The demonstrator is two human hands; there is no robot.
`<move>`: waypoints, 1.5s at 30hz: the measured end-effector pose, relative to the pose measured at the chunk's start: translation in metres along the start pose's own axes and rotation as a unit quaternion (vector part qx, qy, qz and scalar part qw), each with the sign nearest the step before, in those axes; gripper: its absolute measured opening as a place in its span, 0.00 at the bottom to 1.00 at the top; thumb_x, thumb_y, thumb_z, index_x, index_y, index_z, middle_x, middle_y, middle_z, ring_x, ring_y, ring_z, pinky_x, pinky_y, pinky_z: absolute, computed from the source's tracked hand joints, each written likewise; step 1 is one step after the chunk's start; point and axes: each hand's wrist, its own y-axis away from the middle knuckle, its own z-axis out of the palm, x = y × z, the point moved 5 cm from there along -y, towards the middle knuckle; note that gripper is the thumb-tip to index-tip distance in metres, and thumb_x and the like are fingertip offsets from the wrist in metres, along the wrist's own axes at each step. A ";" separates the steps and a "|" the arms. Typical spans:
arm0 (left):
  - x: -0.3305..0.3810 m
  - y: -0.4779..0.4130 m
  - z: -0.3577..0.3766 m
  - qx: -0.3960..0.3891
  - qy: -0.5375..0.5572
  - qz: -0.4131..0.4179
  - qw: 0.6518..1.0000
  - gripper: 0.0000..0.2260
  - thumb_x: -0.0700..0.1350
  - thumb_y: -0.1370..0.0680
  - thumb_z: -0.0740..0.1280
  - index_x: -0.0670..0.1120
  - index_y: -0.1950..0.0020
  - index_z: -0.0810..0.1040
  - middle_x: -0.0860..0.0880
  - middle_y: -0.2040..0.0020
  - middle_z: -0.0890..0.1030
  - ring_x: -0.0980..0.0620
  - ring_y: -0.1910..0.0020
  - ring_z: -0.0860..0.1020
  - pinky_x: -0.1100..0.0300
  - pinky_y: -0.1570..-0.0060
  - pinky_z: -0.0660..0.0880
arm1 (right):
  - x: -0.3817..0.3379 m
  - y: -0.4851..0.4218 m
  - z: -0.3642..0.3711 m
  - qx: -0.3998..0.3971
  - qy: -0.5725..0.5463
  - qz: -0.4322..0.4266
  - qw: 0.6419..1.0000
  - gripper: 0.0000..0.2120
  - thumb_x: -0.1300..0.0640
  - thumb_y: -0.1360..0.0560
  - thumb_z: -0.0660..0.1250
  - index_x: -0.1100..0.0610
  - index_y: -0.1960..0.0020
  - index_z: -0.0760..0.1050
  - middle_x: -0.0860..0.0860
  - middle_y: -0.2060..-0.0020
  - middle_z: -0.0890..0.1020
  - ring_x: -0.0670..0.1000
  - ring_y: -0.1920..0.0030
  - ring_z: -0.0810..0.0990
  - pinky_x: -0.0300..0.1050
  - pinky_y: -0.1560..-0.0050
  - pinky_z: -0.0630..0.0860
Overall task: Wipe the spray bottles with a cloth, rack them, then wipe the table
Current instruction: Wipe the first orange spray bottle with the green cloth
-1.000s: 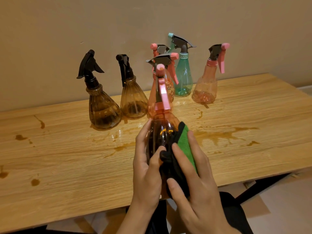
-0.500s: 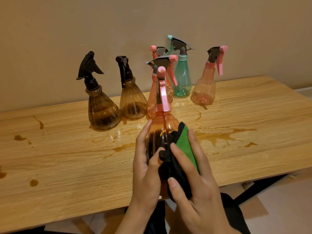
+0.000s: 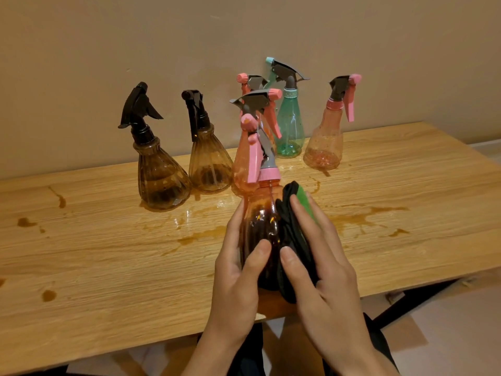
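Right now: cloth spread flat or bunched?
Bunched. The cloth is wadded in dark folds, held by the right hand against the held bottle; a green face shows at its top.

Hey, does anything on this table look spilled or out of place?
Yes. Brown liquid is spilled on the table: a streak left of the held bottle, a splash right of the cloth, drops near the table's left end. The standing bottles are upright, some spattered.
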 end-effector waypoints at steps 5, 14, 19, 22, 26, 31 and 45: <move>0.000 0.000 0.002 0.004 -0.018 -0.008 1.000 0.30 0.59 0.22 0.65 0.57 0.20 0.66 0.54 0.24 0.74 0.50 0.24 0.70 0.39 0.24 0.65 | -0.001 0.003 0.003 0.004 0.058 -0.045 0.997 0.26 0.42 0.18 0.58 0.34 0.21 0.58 0.37 0.19 0.54 0.42 0.21 0.57 0.50 0.30 0.69; 0.001 -0.002 -0.006 0.050 0.002 0.013 0.999 0.24 0.62 0.24 0.65 0.69 0.27 0.71 0.58 0.24 0.73 0.51 0.25 0.73 0.43 0.27 0.71 | 0.002 0.022 0.013 -0.025 0.104 -0.063 0.992 0.27 0.40 0.17 0.55 0.36 0.19 0.55 0.42 0.18 0.50 0.39 0.20 0.53 0.35 0.30 0.62; 0.005 0.001 0.001 0.016 -0.008 0.017 1.000 0.23 0.60 0.24 0.66 0.68 0.28 0.71 0.60 0.28 0.76 0.54 0.27 0.74 0.47 0.28 0.71 | 0.004 0.007 0.005 -0.028 0.086 -0.023 0.996 0.28 0.37 0.18 0.54 0.32 0.20 0.51 0.36 0.19 0.51 0.37 0.21 0.52 0.37 0.30 0.62; 0.007 0.001 0.005 0.003 -0.011 0.022 1.000 0.21 0.58 0.23 0.65 0.68 0.30 0.73 0.60 0.31 0.79 0.56 0.30 0.77 0.52 0.32 0.73 | 0.002 -0.016 0.000 -0.039 0.085 -0.018 0.995 0.27 0.39 0.17 0.54 0.34 0.20 0.53 0.34 0.21 0.55 0.34 0.22 0.52 0.24 0.30 0.55; 0.005 0.000 -0.002 0.041 0.009 0.017 0.999 0.23 0.61 0.24 0.65 0.69 0.28 0.71 0.60 0.29 0.77 0.55 0.28 0.75 0.52 0.29 0.74 | -0.007 -0.013 0.006 -0.060 0.127 -0.065 0.988 0.26 0.43 0.16 0.56 0.35 0.20 0.55 0.38 0.19 0.52 0.41 0.20 0.53 0.40 0.27 0.61; 0.003 -0.002 -0.009 0.067 0.003 0.016 0.998 0.20 0.59 0.19 0.63 0.69 0.27 0.70 0.58 0.25 0.73 0.51 0.26 0.74 0.42 0.28 0.72 | 0.002 0.018 0.016 -0.062 0.151 -0.087 0.983 0.27 0.43 0.18 0.58 0.37 0.20 0.56 0.43 0.18 0.50 0.45 0.19 0.54 0.40 0.31 0.61; 0.002 -0.001 -0.005 0.043 0.003 0.016 0.999 0.24 0.60 0.22 0.64 0.66 0.26 0.70 0.57 0.27 0.76 0.53 0.28 0.75 0.51 0.31 0.75 | 0.000 0.004 0.012 -0.065 0.149 -0.085 0.983 0.26 0.44 0.17 0.57 0.36 0.20 0.57 0.42 0.18 0.51 0.45 0.19 0.54 0.32 0.26 0.56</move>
